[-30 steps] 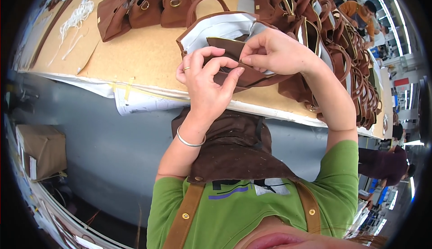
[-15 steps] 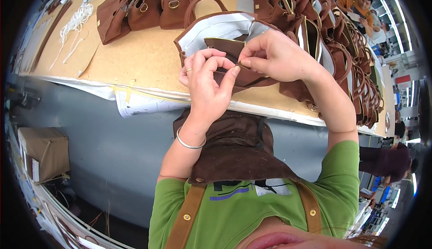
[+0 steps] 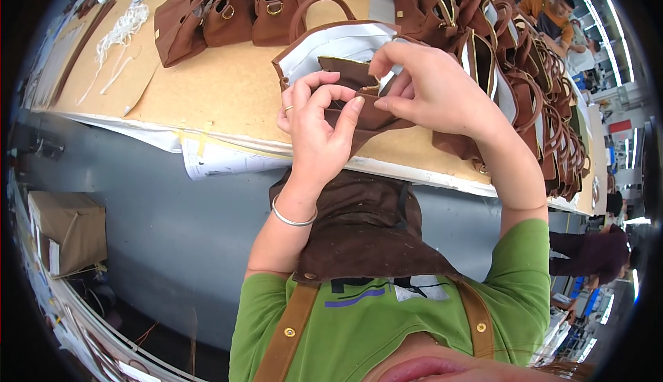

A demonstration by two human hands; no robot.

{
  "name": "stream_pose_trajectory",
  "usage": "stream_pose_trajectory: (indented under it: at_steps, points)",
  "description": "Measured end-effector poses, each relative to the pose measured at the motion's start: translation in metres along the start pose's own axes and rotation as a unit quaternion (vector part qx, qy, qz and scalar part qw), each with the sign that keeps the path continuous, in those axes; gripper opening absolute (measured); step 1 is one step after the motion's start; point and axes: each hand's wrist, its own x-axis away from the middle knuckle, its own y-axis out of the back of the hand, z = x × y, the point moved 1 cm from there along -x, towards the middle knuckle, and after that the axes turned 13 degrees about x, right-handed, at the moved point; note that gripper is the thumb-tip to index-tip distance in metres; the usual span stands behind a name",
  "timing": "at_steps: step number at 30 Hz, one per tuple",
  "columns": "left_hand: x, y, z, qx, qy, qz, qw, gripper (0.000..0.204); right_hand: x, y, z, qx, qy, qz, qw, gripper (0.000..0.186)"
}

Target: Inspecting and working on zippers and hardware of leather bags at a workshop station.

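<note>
A brown tote bag [image 3: 297, 59] with white lining lies open at the bench's front, containing a dark pocket panel [image 3: 340, 65] with a gold zipper. My left hand [image 3: 319, 123] pinches the pocket's edge between thumb and index finger, near the small zipper end [image 3: 367, 90]. My right hand [image 3: 435, 95] hovers over the bag's right part, thumb and index finger separated, the other fingers curled; whether it touches the pocket is unclear.
Brown bags [image 3: 228, 5] stand at the back, many more crowding the right side of the bench [image 3: 124, 92]. White cords [image 3: 121, 30] lie left. A wrapped box [image 3: 72, 233] stands lower left. Co-workers [image 3: 556, 19] [image 3: 590, 254] are at the right.
My right hand's thumb and index finger have parted from their pinch at the zipper end, the thumb moving slightly down. My left hand keeps its pinch.
</note>
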Motion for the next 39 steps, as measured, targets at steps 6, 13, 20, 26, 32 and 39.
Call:
stream_pose_trajectory:
  at_steps: [6,13,20,26,32,39]
  points:
    - [-0.001,0.002,0.001,0.04,0.005,0.005,0.999,0.013,0.003,0.001,0.003,0.143,0.031,-0.029,0.989,0.015]
    - [-0.003,0.005,-0.008,-0.013,-0.007,0.018,1.0,0.015,0.001,0.002,0.0,0.132,0.051,-0.026,0.99,0.014]
    - [-0.004,0.005,-0.004,-0.005,-0.009,0.018,1.0,0.017,-0.001,0.002,0.004,0.128,0.036,-0.013,0.991,0.014]
    - [-0.006,0.012,-0.001,0.055,0.009,0.033,0.998,0.015,-0.005,0.001,0.006,0.14,0.019,-0.007,0.99,0.015]
    - [-0.007,0.014,0.0,0.077,0.011,0.04,0.996,0.013,-0.008,0.001,0.009,0.143,0.024,0.0,0.989,0.016]
    - [-0.004,0.011,0.001,0.085,0.002,0.029,0.996,0.012,-0.013,-0.001,0.003,0.097,0.054,-0.01,0.994,0.016]
